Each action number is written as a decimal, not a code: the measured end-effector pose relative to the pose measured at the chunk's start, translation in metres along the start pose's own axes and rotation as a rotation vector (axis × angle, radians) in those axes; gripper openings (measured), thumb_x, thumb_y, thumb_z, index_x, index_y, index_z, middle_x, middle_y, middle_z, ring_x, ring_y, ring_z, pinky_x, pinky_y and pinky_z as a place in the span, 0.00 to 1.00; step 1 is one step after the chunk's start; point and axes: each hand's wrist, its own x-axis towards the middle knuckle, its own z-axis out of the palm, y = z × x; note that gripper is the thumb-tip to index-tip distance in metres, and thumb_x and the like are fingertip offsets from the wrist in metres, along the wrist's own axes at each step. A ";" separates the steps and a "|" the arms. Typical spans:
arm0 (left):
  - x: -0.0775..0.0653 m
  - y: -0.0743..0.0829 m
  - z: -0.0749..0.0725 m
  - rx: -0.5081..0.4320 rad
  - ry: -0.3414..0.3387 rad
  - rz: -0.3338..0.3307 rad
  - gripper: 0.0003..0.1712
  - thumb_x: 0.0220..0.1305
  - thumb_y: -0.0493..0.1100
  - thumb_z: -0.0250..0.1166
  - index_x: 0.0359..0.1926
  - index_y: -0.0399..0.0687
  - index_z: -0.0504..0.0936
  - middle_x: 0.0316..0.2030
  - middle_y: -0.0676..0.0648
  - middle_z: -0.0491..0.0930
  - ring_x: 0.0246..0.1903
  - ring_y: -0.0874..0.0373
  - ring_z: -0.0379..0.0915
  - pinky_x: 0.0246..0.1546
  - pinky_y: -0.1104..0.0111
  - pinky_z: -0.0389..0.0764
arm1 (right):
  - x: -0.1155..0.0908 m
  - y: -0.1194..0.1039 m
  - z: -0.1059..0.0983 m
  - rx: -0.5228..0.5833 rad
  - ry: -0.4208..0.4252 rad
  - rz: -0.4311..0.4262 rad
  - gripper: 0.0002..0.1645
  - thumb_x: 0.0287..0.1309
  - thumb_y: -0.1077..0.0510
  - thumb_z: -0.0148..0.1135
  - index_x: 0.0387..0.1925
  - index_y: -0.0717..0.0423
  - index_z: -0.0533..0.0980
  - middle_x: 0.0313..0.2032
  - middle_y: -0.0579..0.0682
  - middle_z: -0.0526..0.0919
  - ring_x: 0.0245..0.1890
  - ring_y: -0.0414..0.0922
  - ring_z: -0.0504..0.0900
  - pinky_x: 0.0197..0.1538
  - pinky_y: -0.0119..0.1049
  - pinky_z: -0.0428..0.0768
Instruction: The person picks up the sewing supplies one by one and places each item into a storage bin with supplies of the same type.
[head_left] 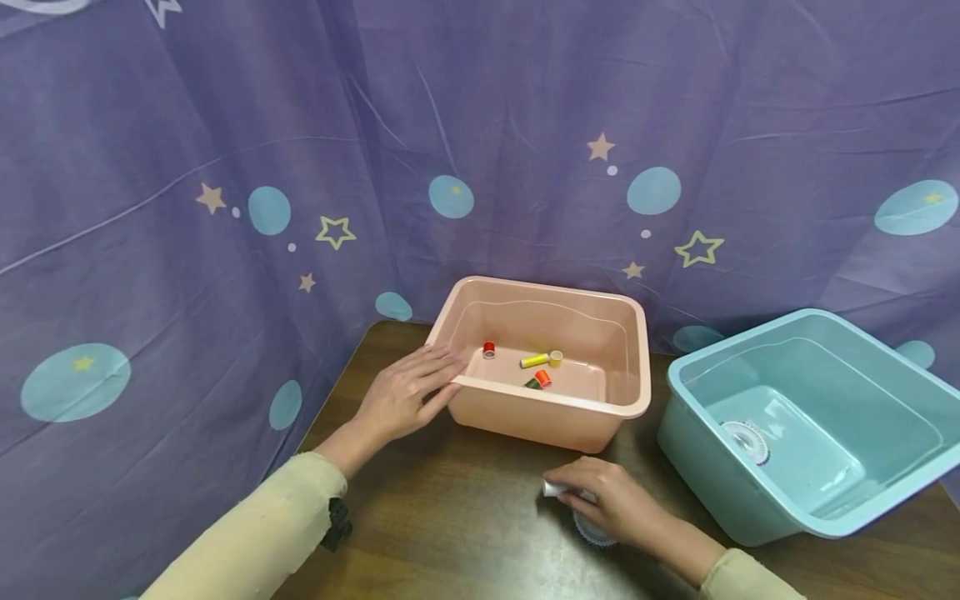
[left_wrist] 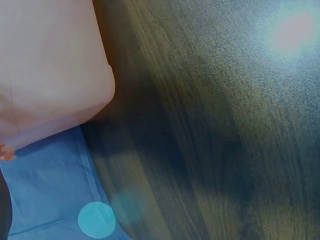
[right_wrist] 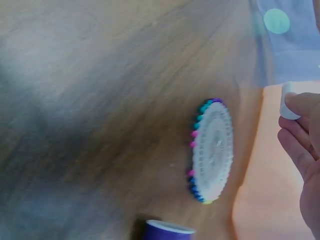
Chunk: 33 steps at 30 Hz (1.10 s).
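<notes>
My left hand [head_left: 411, 387] rests with fairly straight fingers on the left front corner of a pink plastic bin [head_left: 540, 400]. Inside that bin lie several small thread spools, among them a red spool [head_left: 489, 350], a yellow spool [head_left: 534, 361] and an orange spool [head_left: 543, 379]. Over the table in front of the bin, my right hand [head_left: 607, 500] pinches a white spool [right_wrist: 288, 102] between thumb and fingers. Partly hidden below this hand is a round wheel of pins [right_wrist: 214, 150] with coloured heads, lying on the table.
To the right stands a blue bin [head_left: 750, 492] with another pin wheel [head_left: 746, 442] in it. A purple spool [right_wrist: 167, 231] shows at the bottom of the right wrist view. Behind the wooden table [head_left: 435, 517] hangs a patterned purple curtain [head_left: 525, 108].
</notes>
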 end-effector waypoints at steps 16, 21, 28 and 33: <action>0.000 0.000 0.002 0.007 0.010 0.005 0.27 0.67 0.48 0.73 0.64 0.44 0.87 0.59 0.43 0.87 0.60 0.44 0.84 0.68 0.50 0.81 | 0.034 -0.023 -0.035 -0.025 0.064 -0.055 0.28 0.53 0.68 0.80 0.57 0.54 0.87 0.50 0.44 0.91 0.48 0.42 0.89 0.52 0.33 0.88; -0.001 0.000 0.001 0.006 0.010 0.002 0.27 0.66 0.47 0.74 0.65 0.44 0.86 0.59 0.43 0.87 0.60 0.44 0.84 0.68 0.50 0.81 | 0.045 -0.026 -0.048 -0.030 0.069 -0.062 0.28 0.52 0.68 0.80 0.57 0.55 0.87 0.51 0.44 0.91 0.49 0.42 0.89 0.54 0.33 0.87; -0.001 0.000 0.002 0.009 0.003 0.000 0.29 0.64 0.48 0.75 0.64 0.44 0.87 0.59 0.43 0.87 0.61 0.44 0.84 0.68 0.51 0.80 | 0.054 -0.028 -0.066 -0.050 0.103 -0.100 0.27 0.54 0.68 0.79 0.57 0.56 0.87 0.49 0.45 0.91 0.48 0.44 0.90 0.55 0.35 0.88; -0.001 -0.001 0.002 0.003 0.008 0.000 0.28 0.66 0.48 0.74 0.65 0.45 0.86 0.60 0.43 0.86 0.62 0.44 0.84 0.69 0.50 0.80 | 0.060 -0.028 -0.077 -0.046 0.113 -0.102 0.27 0.53 0.69 0.80 0.57 0.56 0.87 0.50 0.44 0.91 0.48 0.42 0.90 0.56 0.30 0.86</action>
